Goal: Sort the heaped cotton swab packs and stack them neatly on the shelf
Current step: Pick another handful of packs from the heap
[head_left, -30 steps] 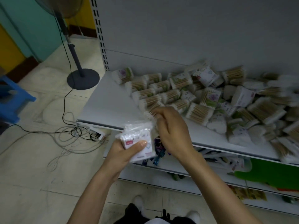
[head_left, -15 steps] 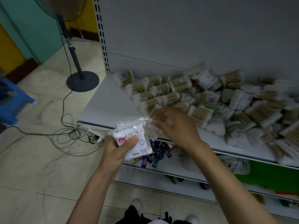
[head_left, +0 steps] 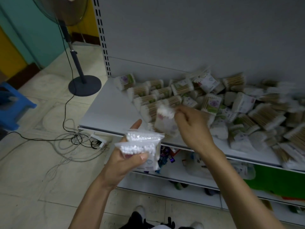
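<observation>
My left hand (head_left: 125,160) holds two clear packs of white cotton swabs (head_left: 142,146) in front of the shelf's front edge, thumb pressed on the lower pack, index finger pointing up. My right hand (head_left: 193,128) pinches another white swab pack (head_left: 165,119) by its top corner, lifted just above the shelf beside the left-hand packs. Behind lies a heap of swab packs (head_left: 214,103), mostly wooden-stick ones with white tips, spread across the grey shelf (head_left: 105,111).
The left part of the shelf board is bare. A lower shelf (head_left: 179,169) holds small coloured items. A standing fan (head_left: 82,83) and tangled cables (head_left: 74,138) are on the tiled floor at left, beside a blue stool (head_left: 13,104).
My right hand reached into the heap and has lifted a white swab pack out of it. The left hand now shows two packs and its index finger has straightened.
</observation>
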Tool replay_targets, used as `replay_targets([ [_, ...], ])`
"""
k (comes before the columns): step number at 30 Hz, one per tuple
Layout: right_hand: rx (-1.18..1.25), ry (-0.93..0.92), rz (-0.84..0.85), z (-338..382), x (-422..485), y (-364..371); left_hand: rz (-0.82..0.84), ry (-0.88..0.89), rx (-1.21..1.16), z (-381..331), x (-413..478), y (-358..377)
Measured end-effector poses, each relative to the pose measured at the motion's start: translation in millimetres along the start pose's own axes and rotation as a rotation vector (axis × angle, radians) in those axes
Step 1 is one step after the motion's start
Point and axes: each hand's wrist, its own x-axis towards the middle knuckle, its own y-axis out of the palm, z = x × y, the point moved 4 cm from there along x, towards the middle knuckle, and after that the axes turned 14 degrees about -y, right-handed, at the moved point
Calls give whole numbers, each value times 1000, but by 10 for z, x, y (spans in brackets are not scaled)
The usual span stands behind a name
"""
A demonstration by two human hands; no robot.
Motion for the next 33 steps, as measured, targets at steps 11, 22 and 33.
replay_targets([
  [11, 356, 134, 351, -109, -208, 417, -40, -73, -66, 229, 69, 81],
  [22, -451, -271, 363, -498, -370, 527, -185, -118, -519, 181, 94, -91],
  [33, 223, 170, -183, -306, -367, 157, 43, -132, -605, 157, 202, 53],
])
